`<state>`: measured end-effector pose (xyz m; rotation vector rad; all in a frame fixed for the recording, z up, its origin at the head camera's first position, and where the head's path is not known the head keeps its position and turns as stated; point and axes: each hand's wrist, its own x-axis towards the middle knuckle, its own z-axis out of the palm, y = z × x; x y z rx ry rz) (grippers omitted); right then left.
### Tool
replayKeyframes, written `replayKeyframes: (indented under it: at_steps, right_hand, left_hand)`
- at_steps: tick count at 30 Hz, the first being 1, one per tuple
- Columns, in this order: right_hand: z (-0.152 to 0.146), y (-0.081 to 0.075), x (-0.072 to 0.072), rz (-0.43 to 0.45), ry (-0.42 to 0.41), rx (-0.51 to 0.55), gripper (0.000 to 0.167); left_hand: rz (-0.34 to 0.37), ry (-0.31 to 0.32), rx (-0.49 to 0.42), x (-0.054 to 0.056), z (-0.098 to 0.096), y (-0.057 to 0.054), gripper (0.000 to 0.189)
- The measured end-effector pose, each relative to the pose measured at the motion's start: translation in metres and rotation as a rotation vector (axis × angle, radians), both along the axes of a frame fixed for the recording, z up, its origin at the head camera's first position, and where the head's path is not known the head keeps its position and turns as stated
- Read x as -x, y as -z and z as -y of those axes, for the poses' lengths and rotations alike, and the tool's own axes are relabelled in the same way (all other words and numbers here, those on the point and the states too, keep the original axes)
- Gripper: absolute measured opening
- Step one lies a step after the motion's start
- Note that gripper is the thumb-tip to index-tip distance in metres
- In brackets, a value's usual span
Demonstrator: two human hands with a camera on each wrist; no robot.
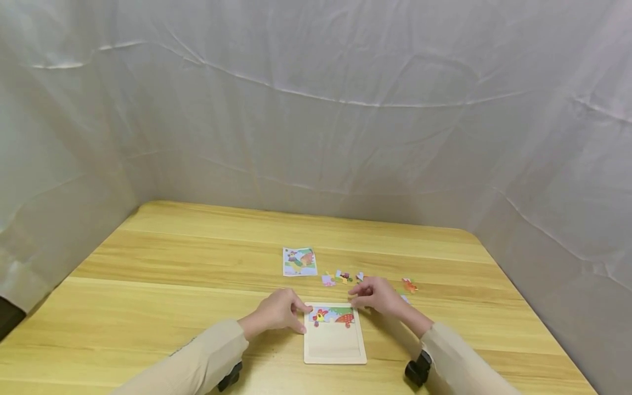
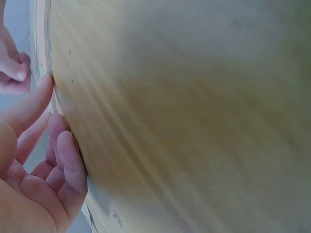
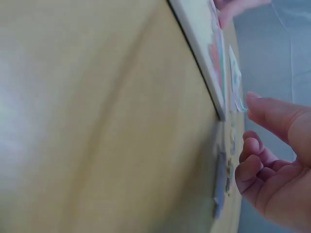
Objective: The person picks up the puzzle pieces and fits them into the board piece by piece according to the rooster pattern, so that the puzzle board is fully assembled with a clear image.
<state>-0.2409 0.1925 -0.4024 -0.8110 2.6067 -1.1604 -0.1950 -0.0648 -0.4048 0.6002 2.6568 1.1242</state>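
Note:
A shallow pale puzzle tray (image 1: 334, 351) lies flat on the table. Across its top part, assembled puzzle pieces (image 1: 332, 315) show a hen's head and red speckled feathers; bare board fills the lower part. My left hand (image 1: 278, 311) is at the tray's left side, thumb against the edge and index fingertip by the upper left corner. In the left wrist view its other fingers (image 2: 73, 158) are loosely bent near the table. My right hand (image 1: 377, 296) hovers by the upper right corner, thumb and fingers apart; no piece shows between them in the right wrist view.
Behind the tray, loose puzzle pieces (image 1: 340, 278) are scattered, partly hidden by the right hand. An orange piece (image 1: 409, 285) lies farther right. A printed reference picture (image 1: 299, 261) of the hen lies farther back. Grey sheeting (image 1: 316, 148) surrounds the wooden table (image 1: 197, 263).

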Motion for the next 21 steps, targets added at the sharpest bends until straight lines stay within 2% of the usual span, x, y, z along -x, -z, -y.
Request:
replayKeyframes:
  at_steps: [12,21]
  right_hand:
    - [0.004,0.002,0.023,0.008,0.134,0.070,0.023]
    - [0.007,0.002,0.035,0.014,0.201,0.038,0.028]
  left_hand:
    - [0.011,-0.007,-0.014,0.001,0.000,0.002,0.036]
    - [-0.001,0.002,-0.006,0.002,0.001,0.003,0.036]
